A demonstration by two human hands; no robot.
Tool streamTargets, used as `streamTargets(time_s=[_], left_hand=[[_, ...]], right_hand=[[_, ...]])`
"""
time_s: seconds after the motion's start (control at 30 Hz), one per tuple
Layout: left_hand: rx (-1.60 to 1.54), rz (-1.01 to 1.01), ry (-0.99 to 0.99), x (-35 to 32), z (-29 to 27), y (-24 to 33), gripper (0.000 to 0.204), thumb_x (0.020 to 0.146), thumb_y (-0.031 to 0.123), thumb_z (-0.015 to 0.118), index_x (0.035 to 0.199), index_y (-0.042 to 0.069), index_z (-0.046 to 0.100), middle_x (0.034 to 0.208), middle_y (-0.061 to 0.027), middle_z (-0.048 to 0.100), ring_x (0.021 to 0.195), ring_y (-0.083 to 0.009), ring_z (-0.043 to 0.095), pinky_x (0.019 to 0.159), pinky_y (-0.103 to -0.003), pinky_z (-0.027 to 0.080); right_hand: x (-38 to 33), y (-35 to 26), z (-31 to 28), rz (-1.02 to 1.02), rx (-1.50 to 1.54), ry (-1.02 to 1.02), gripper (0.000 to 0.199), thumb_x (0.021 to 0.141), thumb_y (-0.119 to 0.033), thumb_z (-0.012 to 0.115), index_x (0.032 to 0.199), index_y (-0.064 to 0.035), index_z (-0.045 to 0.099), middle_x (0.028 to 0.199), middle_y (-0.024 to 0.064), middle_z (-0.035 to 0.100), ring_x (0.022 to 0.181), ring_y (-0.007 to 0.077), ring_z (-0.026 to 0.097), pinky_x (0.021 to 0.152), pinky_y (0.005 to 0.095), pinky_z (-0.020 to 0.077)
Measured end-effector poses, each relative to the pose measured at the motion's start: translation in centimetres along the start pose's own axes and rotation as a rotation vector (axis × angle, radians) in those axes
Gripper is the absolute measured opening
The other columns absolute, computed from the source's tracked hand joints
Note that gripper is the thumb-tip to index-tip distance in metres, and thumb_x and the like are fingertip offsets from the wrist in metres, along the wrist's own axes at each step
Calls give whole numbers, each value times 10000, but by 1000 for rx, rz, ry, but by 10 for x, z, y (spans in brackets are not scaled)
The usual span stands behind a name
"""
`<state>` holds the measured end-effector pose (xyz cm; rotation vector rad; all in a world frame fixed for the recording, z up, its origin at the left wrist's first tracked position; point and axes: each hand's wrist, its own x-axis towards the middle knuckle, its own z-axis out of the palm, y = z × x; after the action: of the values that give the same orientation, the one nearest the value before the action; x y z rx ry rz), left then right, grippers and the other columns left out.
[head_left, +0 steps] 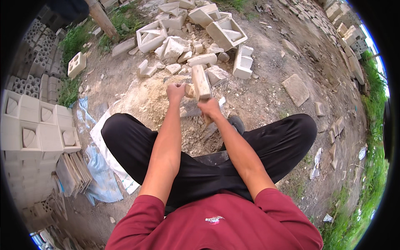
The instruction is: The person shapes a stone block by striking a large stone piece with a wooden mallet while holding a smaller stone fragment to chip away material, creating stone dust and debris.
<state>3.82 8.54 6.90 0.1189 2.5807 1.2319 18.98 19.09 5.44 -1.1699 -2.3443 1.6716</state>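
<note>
Both forearms reach forward between my bent knees. In my right hand (209, 107) is a chunky, pale wooden mallet (201, 81), fingers wrapped round its handle, its blocky head raised ahead of the fist. My left hand (176, 91) is closed, its fingers pinching a small tan chunk of broken block (190, 91) just left of the mallet head. Below and to the left spreads a heap of pale crushed grit (143, 100). A larger broken lump (216, 75) lies right behind the mallet. What sits directly under the mallet is partly hidden by my right hand.
Broken hollow blocks (225, 33) and rubble pile up ahead. Stacked pale blocks (29, 125) line the left, near leaning boards (74, 173) and a blue plastic sheet (102, 175). A flat slab (296, 90) lies on the dirt at right. A wooden post (101, 20) stands far left.
</note>
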Motion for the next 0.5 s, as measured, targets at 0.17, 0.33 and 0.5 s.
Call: streamTargets(time_s=[0.17,0.33,0.5], left_hand=[[119,122,116,-2,-14,-26,273,842,272,665,836,10,740,787,-194,706,765,-361,695,717,-412,531],[205,104,-17,-5,-14,-49,375,860,318,645,1063,8,698,1020,-239,681,940,-375,664,828,-415,512],[441,351,-88,-15,24,-30,601,828,360,692,1276,-17,557,1257,-268,565,1161,-372,556,948,-425,461]], right_hand=[[2,-37,-9,-42,170,-38,277,696,-172,723,805,74,660,626,112,646,493,188,635,456,328,513],[-2,-6,2,81,11,-75,279,706,-187,733,747,80,662,641,118,659,502,200,646,476,339,524],[13,37,7,80,-109,-41,368,682,-257,736,809,84,678,700,171,688,616,258,690,601,352,554]])
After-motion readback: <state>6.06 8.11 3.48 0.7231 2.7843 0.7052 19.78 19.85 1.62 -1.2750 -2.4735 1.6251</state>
